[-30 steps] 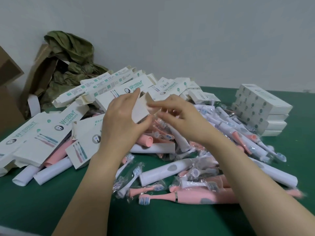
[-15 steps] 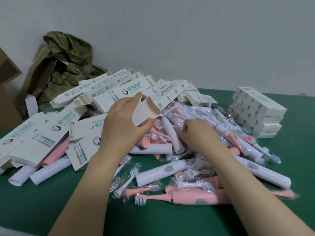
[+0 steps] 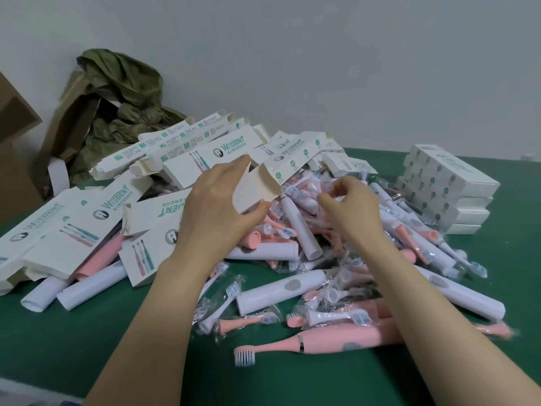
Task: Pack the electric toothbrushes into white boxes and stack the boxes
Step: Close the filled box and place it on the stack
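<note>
My left hand (image 3: pixel 216 212) grips a white box (image 3: pixel 257 189) by its end, with the flaps open and facing right. My right hand (image 3: pixel 354 209) hovers just right of it over the heap, and its fingertips pinch what looks like a clear-wrapped brush head (image 3: pixel 332 190). Below lie loose toothbrush parts: a white handle (image 3: pixel 281 291), a pink toothbrush (image 3: pixel 322 341) near the front, and several wrapped heads. Unfilled white boxes (image 3: pixel 205 159) are piled behind and to the left. Closed boxes form a stack (image 3: pixel 448 186) at the right.
Everything sits on a green table (image 3: pixel 87 347) against a pale wall. A crumpled olive bag (image 3: pixel 123 92) and a brown carton (image 3: pixel 14 127) stand at the back left. Bare green surface shows along the front edge and at the far right.
My right hand left the box flap, dipped into the heap, and has now come up with its fingertips pinched together. My left hand kept hold of the open box.
</note>
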`<state>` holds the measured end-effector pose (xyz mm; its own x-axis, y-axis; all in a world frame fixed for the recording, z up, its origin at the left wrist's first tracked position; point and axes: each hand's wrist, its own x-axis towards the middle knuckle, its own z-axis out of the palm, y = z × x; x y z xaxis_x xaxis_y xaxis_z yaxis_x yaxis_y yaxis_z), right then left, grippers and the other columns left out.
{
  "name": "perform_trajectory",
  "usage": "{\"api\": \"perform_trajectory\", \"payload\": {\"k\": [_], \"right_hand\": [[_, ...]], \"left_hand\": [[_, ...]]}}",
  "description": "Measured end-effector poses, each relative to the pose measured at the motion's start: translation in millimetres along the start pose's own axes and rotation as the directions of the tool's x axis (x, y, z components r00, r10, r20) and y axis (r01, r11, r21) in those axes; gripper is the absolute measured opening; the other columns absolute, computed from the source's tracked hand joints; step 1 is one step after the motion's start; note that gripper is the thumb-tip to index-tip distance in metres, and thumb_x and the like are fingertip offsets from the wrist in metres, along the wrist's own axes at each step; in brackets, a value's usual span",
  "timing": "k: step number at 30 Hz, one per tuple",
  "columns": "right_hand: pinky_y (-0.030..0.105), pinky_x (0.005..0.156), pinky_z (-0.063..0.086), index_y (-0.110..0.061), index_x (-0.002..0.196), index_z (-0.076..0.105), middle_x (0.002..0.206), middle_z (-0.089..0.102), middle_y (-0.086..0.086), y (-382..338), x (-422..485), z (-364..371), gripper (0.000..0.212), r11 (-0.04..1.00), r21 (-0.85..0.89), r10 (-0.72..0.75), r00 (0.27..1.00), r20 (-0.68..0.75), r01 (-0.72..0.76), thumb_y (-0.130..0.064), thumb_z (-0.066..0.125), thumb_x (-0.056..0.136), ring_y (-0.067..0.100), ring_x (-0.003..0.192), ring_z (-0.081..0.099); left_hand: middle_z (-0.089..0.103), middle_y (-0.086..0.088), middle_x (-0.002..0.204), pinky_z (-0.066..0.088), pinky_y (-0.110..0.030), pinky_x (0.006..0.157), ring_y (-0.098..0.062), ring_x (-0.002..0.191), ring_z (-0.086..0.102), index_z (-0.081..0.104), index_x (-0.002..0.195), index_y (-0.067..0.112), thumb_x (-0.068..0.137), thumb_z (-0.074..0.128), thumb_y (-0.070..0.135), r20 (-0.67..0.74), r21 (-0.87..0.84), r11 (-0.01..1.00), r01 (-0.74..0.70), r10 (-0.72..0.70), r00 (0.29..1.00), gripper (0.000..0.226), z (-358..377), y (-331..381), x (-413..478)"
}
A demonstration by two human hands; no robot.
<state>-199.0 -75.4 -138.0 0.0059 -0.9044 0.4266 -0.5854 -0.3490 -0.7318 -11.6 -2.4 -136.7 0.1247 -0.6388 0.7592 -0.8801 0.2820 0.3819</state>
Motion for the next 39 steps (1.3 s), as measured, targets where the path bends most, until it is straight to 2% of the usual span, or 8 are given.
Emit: {"api": "perform_trajectory", "payload": {"k": [4, 8, 14, 16, 22, 27, 32, 39], "right_hand": [[0.011, 0.055, 0.035, -0.018, 0.079, 0.052, 0.071, 0.054, -0.013, -11, -2, -5, 0.015, 0.972, 0.233, -0.011, 0.993, -0.118, 0.038, -0.025, 0.055, 0.092, -0.001, 0.059, 0.046], [0.022, 0.061, 0.045, -0.013, 0.077, 0.048, 0.063, 0.058, -0.006, -33, -6, -13, 0.014, 0.858, 0.513, 0.081, 0.992, -0.093, -0.022, -0.013, 0.052, 0.090, 0.007, 0.059, 0.052], [0.024, 0.062, 0.055, -0.007, 0.099, 0.047, 0.062, 0.067, 0.006, -73, -24, -12, 0.015, 0.236, 0.953, -0.084, 0.973, 0.214, -0.189, 0.006, 0.047, 0.092, 0.015, 0.056, 0.062], [0.023, 0.061, 0.057, -0.005, 0.108, 0.047, 0.065, 0.068, 0.008, -78, -31, 0, 0.018, 0.179, 0.922, -0.108, 0.925, 0.365, -0.343, 0.005, 0.049, 0.092, 0.016, 0.057, 0.065], [0.031, 0.070, 0.057, -0.008, 0.101, 0.047, 0.067, 0.064, 0.009, -64, -25, 9, 0.011, 0.456, 0.830, 0.146, 0.947, 0.287, -0.322, 0.001, 0.045, 0.095, 0.016, 0.059, 0.063], [0.036, 0.067, 0.058, -0.018, 0.099, 0.051, 0.084, 0.070, 0.014, -57, -23, 8, 0.019, 0.699, 0.702, 0.043, 0.987, 0.153, -0.139, -0.003, 0.058, 0.089, 0.022, 0.071, 0.071], [0.031, 0.062, 0.055, -0.012, 0.094, 0.055, 0.067, 0.067, 0.008, -61, -22, 6, 0.017, 0.615, 0.786, 0.008, 0.997, 0.076, -0.065, 0.000, 0.064, 0.086, 0.019, 0.061, 0.066], [0.031, 0.074, 0.053, -0.021, 0.088, 0.065, 0.086, 0.063, -0.010, -67, -27, 17, 0.015, 0.850, 0.492, -0.259, 0.963, 0.073, 0.191, -0.009, 0.070, 0.082, 0.006, 0.076, 0.059]], "left_hand": [[0.060, -0.008, 0.123, 0.034, -0.027, 0.093, -0.026, 0.112, 0.054, 0.054, 0.134, 0.010, 0.073, 0.079, 0.022, 0.020, 0.000, 1.000, -0.002, 0.002, 1.000, 0.067, 1, 0, 0], [0.059, -0.009, 0.124, 0.035, -0.028, 0.095, -0.026, 0.114, 0.052, 0.053, 0.135, 0.011, 0.074, 0.078, 0.025, 0.050, 0.003, 1.000, 0.008, -0.008, 0.999, 0.067, 1, 2, 1], [0.060, -0.007, 0.120, 0.042, -0.036, 0.094, -0.027, 0.113, 0.054, 0.057, 0.131, 0.011, 0.072, 0.078, 0.025, 0.071, -0.016, 1.000, 0.000, 0.001, 0.997, 0.064, 0, 4, -1], [0.061, -0.004, 0.117, 0.045, -0.039, 0.093, -0.027, 0.110, 0.055, 0.061, 0.124, 0.013, 0.069, 0.077, 0.026, 0.071, -0.026, 0.999, 0.028, -0.026, 0.997, 0.060, -1, 6, -1], [0.062, -0.011, 0.118, 0.044, -0.041, 0.096, -0.029, 0.111, 0.056, 0.056, 0.130, 0.007, 0.070, 0.081, 0.019, 0.023, -0.049, 0.998, -0.032, 0.034, 0.999, 0.066, -1, 9, -2], [0.062, -0.009, 0.120, 0.039, -0.031, 0.096, -0.026, 0.111, 0.056, 0.057, 0.130, 0.009, 0.070, 0.078, 0.024, 0.021, -0.072, 0.997, -0.041, 0.043, 0.999, 0.065, -3, 11, -2], [0.062, -0.007, 0.117, 0.037, -0.022, 0.094, -0.022, 0.109, 0.056, 0.058, 0.129, 0.011, 0.069, 0.072, 0.028, -0.022, -0.088, 0.994, -0.061, 0.059, 0.998, 0.064, -5, 15, -1], [0.063, -0.006, 0.116, 0.044, -0.030, 0.093, -0.022, 0.107, 0.058, 0.058, 0.129, 0.011, 0.067, 0.070, 0.022, -0.050, -0.105, 0.991, -0.078, 0.073, 0.996, 0.064, -4, 13, -2]]}}
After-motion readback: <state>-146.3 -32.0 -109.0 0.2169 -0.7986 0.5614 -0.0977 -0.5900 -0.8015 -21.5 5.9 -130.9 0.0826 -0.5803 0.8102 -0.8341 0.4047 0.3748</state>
